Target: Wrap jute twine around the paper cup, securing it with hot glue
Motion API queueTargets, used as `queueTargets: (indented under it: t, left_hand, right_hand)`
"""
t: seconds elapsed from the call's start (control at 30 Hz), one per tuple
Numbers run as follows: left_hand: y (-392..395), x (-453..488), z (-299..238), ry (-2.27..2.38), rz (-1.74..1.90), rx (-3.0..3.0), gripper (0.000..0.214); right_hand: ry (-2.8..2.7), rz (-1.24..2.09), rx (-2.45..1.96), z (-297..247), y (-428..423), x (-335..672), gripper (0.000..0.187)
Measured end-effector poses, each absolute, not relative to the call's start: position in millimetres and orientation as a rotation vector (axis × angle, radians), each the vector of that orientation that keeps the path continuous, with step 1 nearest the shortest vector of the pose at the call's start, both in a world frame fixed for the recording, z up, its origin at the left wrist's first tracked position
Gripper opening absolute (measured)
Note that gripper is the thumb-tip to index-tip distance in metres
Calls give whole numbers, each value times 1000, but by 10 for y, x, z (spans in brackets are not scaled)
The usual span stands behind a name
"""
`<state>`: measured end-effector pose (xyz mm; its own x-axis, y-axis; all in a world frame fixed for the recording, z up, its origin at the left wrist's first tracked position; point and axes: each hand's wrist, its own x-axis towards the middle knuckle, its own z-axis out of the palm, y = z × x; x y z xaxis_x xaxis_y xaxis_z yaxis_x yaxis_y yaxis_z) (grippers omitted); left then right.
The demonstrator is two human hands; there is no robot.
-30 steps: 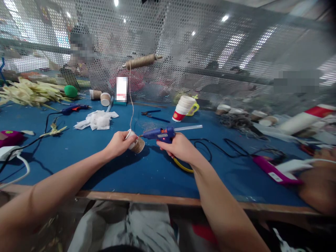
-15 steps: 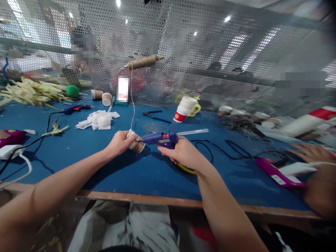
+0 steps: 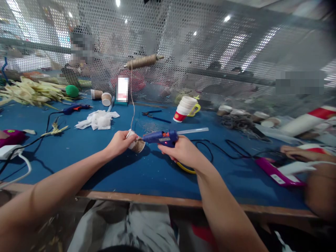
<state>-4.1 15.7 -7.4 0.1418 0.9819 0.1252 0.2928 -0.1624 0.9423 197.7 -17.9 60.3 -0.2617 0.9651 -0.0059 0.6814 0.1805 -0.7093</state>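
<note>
My left hand (image 3: 118, 142) is closed round a small paper cup (image 3: 135, 144) partly wrapped in brown twine, lying on its side just above the blue table (image 3: 147, 168). A strand of twine (image 3: 133, 101) runs up from the cup to a twine spool (image 3: 143, 61) hung on the mesh screen. My right hand (image 3: 182, 150) grips a blue hot glue gun (image 3: 162, 137), a clear glue stick jutting from its back. The gun's nozzle touches the cup's side.
Stacked paper cups (image 3: 183, 109) and pliers (image 3: 153, 115) lie behind the gun. White tissue (image 3: 97, 119), a second glue gun (image 3: 73, 109) and dried leaves (image 3: 31, 92) sit at left. A co-worker's hand (image 3: 299, 152) and a pink device (image 3: 273, 169) are at right. Black cables (image 3: 231, 147) cross the table.
The glue gun's nozzle has closed in on the cup and now touches it. The co-worker's hand at right has shifted and now reaches over the pink device.
</note>
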Motion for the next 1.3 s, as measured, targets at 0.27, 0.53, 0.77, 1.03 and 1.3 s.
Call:
queueTargets:
  t: [0.27,0.53,0.77,1.03,1.3]
  left_hand:
    - [136,-41,-80,1255,1052,1625,35]
    - [127,-52,-78,1257,1054,1655,35]
    - [85,-40,8,1200,1092,1615,35]
    - [-12,-42,71,1081,1169,1707,39]
    - [-119,-37,140,940,1178,2015,30]
  right_hand:
    - [-1972,839,-1592,591,-97,1964,23]
    - [-1925,945,-1560,555,-50,1944,21]
    - [-1733,1093,-1442,494,130,2057,17]
    - [-1618,704,-1770,367,713,2314,22]
    - [-1653,466,-2048,208,932,2372,26]
